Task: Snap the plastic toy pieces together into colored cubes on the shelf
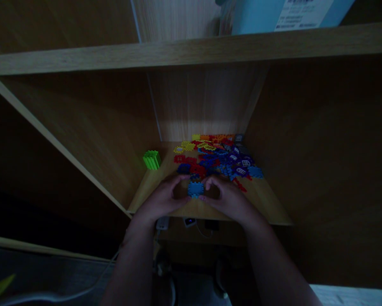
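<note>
Between my two hands is a light blue toothed building tile, roughly square, near the front of the wooden shelf board. My left hand grips its left side, thumb low and fingers at the upper edge. On the other side my right hand pinches the right edge with thumb and curled fingers. Just beyond lies a loose spread of red, dark blue and purple tiles, some with white window grids. Yellow tiles lie at the far left of that spread. A bright green stack of tiles stands by the left wall.
Wooden side walls and an upper shelf edge enclose the space. A blue box with a white label rests on the upper shelf. Below the board are a white power strip, a small device with a lit display and cables.
</note>
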Demonstrator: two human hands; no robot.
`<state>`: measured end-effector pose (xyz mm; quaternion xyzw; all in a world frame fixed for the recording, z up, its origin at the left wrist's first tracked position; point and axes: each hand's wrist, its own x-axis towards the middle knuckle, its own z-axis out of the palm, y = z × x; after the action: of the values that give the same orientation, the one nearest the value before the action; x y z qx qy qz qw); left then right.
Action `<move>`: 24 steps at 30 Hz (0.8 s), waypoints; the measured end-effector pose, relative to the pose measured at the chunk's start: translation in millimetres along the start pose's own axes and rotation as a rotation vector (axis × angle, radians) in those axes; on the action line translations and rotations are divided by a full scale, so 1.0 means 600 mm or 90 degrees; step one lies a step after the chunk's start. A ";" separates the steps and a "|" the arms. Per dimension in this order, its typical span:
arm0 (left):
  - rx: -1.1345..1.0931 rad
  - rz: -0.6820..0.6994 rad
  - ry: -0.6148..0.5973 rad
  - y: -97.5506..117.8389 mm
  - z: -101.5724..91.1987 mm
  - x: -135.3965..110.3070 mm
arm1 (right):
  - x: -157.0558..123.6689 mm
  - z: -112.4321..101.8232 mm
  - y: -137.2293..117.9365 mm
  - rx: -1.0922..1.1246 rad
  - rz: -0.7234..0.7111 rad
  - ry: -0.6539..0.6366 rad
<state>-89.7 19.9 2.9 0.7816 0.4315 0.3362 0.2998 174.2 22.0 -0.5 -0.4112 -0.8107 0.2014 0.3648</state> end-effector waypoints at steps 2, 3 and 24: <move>0.005 0.003 0.003 0.000 0.001 0.000 | 0.000 0.000 0.000 -0.003 0.003 -0.002; 0.006 0.003 0.003 -0.001 0.002 0.000 | -0.001 0.001 0.001 -0.005 0.005 -0.003; 0.027 0.014 -0.001 0.001 0.004 0.002 | 0.000 0.000 -0.001 0.005 -0.012 -0.008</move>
<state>-86.9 20.0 2.2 0.7926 0.4299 0.3295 0.2800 173.9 21.9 -0.4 -0.4011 -0.8157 0.2040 0.3636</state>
